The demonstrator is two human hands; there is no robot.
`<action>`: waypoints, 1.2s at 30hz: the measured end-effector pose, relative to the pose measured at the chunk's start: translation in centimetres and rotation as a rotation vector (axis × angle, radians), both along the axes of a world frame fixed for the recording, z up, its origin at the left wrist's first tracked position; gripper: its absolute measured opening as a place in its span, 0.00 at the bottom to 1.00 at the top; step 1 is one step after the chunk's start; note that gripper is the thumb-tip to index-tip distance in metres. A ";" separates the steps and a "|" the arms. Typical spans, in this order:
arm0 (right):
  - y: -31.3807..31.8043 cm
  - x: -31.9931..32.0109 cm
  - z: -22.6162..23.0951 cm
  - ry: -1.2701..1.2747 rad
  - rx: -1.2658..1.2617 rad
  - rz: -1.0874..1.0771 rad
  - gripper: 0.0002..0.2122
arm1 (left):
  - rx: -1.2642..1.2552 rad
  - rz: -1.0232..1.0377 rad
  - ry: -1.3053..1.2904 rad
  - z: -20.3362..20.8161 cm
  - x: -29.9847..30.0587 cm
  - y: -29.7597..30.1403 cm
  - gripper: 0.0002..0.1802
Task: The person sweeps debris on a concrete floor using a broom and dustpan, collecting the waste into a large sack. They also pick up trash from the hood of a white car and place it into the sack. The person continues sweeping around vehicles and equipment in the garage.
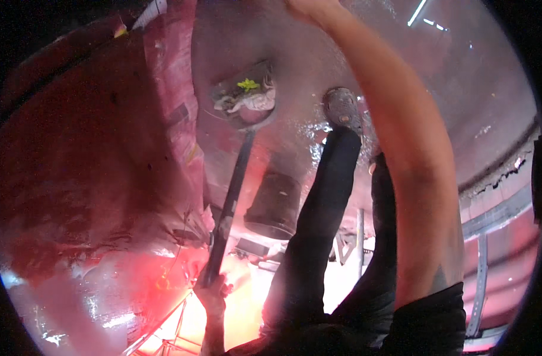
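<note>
My left hand, low in the head view, is closed around the dark handle of a shovel. From there the handle runs upward and away to a blade close to the floor. On the blade lies a pale, crumpled, wet-looking scrap, with a bright yellow-green piece on top that resembles a leaf. My bare right arm stretches far forward, and my right hand is cut off at the top edge. Its fingers are out of sight, so what it holds or touches cannot be told.
Wet grey floor glistens around my shoe. Left of the shovel hangs or stands a reddish sheet beside a large dark red surface. A dark bucket-like container is between the handle and my leg. A metal frame stands at right.
</note>
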State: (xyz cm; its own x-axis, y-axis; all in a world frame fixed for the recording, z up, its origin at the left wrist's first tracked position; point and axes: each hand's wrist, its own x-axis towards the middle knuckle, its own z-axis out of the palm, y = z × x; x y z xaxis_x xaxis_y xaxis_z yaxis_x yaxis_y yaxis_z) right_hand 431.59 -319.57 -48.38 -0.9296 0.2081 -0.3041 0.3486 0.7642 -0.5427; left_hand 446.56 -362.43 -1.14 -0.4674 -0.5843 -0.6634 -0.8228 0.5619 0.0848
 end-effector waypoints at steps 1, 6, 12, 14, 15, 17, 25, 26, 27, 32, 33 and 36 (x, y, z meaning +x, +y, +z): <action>-0.6 2.2 1.7 0.024 -0.055 0.052 0.11 | 0.014 -0.005 0.007 0.5 -0.5 0.5 0.26; -1.5 12.8 4.9 -0.065 -0.110 0.151 0.24 | 0.064 -0.043 -0.046 1.1 -2.3 0.3 0.28; -2.5 7.1 4.6 -0.003 -0.102 0.058 0.19 | 0.026 -0.115 -0.017 1.2 -2.8 -0.8 0.27; -4.3 5.8 3.9 -0.271 -0.088 0.188 0.14 | 0.039 -0.166 -0.041 1.5 -3.3 -1.3 0.27; -5.3 6.9 3.4 -0.263 -0.102 0.218 0.12 | 0.048 -0.161 -0.039 1.5 -3.7 -0.7 0.26; -6.2 8.9 5.9 -0.308 -0.153 0.305 0.10 | 0.085 -0.214 -0.022 1.7 -3.7 -2.1 0.27; -7.1 23.5 18.8 -0.285 -0.191 0.408 0.05 | 0.106 -0.147 0.000 2.9 -1.1 -2.1 0.27; -6.5 23.8 19.6 -0.293 -0.185 0.406 0.06 | 0.108 -0.164 0.003 3.0 -0.9 -2.4 0.27; -6.1 23.7 19.8 -0.285 -0.192 0.381 0.08 | 0.119 -0.203 0.027 2.9 -0.2 -3.1 0.26; -4.3 18.5 18.7 -0.227 -0.101 0.276 0.10 | 0.096 -0.264 -0.011 2.1 -0.2 -3.8 0.25; -4.6 15.6 19.2 -0.310 -0.150 0.303 0.10 | 0.072 -0.278 -0.036 2.5 -0.5 -4.4 0.25; -8.3 14.5 14.6 -0.324 -0.099 0.202 0.13 | 0.098 -0.302 -0.100 2.1 -1.8 -3.8 0.26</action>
